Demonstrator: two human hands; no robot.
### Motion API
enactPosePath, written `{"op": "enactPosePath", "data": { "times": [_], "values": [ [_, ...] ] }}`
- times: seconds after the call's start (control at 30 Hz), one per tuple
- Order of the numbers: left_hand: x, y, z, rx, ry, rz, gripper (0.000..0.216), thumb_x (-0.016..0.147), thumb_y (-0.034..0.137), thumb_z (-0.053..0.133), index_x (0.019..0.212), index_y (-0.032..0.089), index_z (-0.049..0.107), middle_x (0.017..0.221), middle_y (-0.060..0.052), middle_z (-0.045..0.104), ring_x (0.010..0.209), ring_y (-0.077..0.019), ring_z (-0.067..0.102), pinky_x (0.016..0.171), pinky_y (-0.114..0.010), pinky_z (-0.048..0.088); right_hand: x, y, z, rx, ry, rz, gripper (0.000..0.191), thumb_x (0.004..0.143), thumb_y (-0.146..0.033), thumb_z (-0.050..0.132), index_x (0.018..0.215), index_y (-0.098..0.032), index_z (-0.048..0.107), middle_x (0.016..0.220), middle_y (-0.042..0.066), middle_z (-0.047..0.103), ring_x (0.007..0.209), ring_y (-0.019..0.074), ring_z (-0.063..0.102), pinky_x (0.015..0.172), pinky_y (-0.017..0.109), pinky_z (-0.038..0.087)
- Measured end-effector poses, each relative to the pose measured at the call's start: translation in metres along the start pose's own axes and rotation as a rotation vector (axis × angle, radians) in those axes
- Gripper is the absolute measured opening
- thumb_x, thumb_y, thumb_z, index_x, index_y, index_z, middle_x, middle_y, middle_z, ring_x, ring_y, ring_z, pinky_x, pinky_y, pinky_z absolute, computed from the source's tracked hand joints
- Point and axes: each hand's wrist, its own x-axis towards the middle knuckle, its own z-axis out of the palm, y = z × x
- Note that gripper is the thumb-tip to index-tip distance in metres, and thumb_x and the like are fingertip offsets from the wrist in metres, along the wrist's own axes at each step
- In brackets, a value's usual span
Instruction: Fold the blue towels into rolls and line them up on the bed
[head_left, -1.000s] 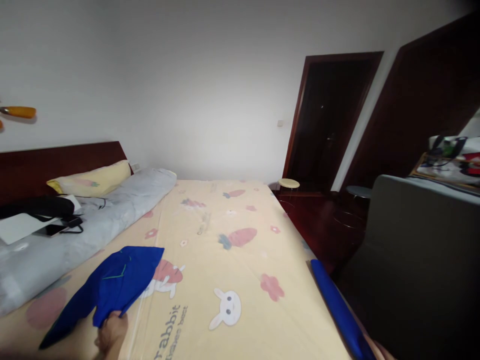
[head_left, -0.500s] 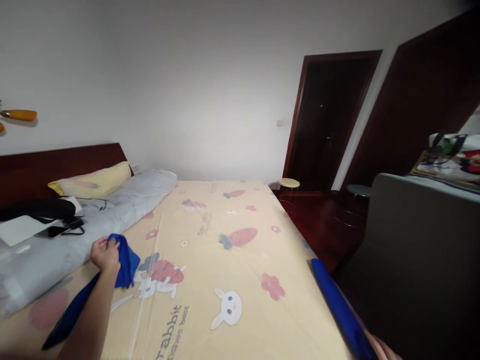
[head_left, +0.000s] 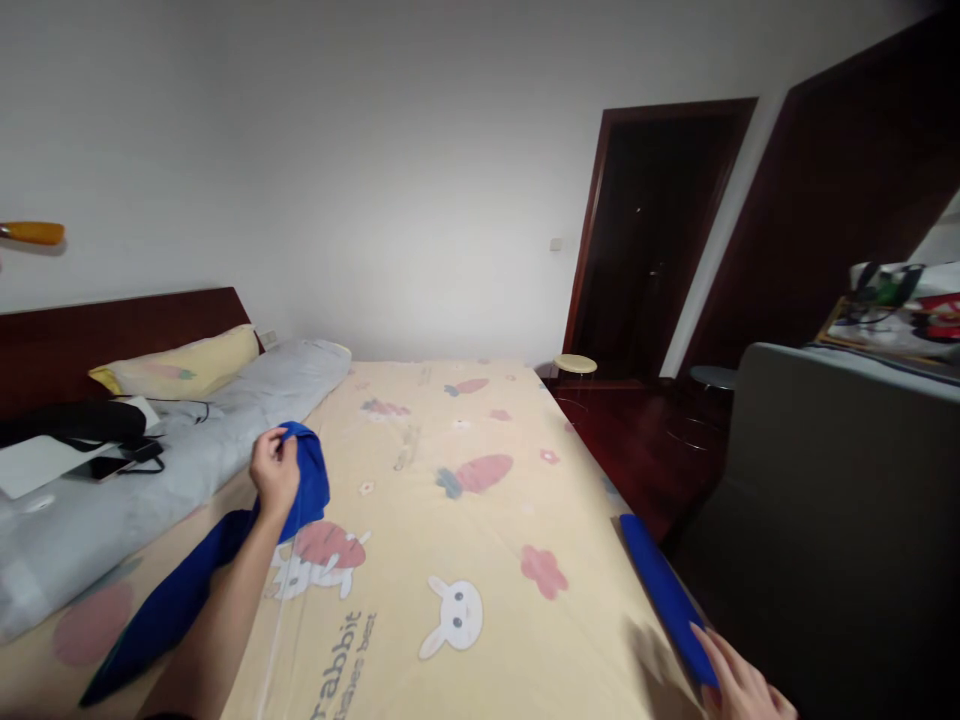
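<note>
1. The left hand (head_left: 274, 468) pinches the bunched blue cloth (head_left: 311, 490) near its top edge, over the bed's (head_left: 420, 540) left half; a darker end trails toward the near left.
2. The right hand (head_left: 739, 680) rests on a long blue strip (head_left: 664, 590) along the bed's right edge; whether it grips, I cannot tell.
3. The left forearm (head_left: 225, 620) hides some cloth. Grey bedding (head_left: 187, 470) bearing a phone (head_left: 109, 467) lies left; a grey panel (head_left: 825, 500) stands right.
4. Since half a second ago, the left hand has moved rightward and the right shows more fully.
</note>
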Motion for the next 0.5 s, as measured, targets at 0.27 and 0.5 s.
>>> {"op": "enactPosePath", "data": {
  "times": [0.27,0.5],
  "values": [
    [-0.093,0.046,0.053,-0.224,-0.459,-0.19,0.031,0.07,0.044,0.066,0.088,0.02,0.06,0.083,-0.002,0.069,0.082,-0.0192,0.068,0.076,-0.034,0.058,0.027,-0.13,0.009,0.474,-0.121,-0.194,0.041,0.085,-0.035,0.045,0.124,-0.026,0.058,0.119,0.01,0.067,0.107,0.0274,0.063,0.088,0.046,0.049],
    [-0.157,0.09,0.057,-0.333,-0.72,-0.346,0.033,0.072,0.049,0.066,0.088,0.02,0.06,0.079,-0.001,0.068,0.076,-0.0171,0.066,0.07,-0.03,0.056,0.031,-0.275,-0.011,0.784,-0.213,-0.197,0.068,0.078,-0.042,0.065,0.14,-0.024,0.042,0.136,0.012,0.057,0.121,0.0304,0.055,0.099,0.048,0.045]
  ]
}}
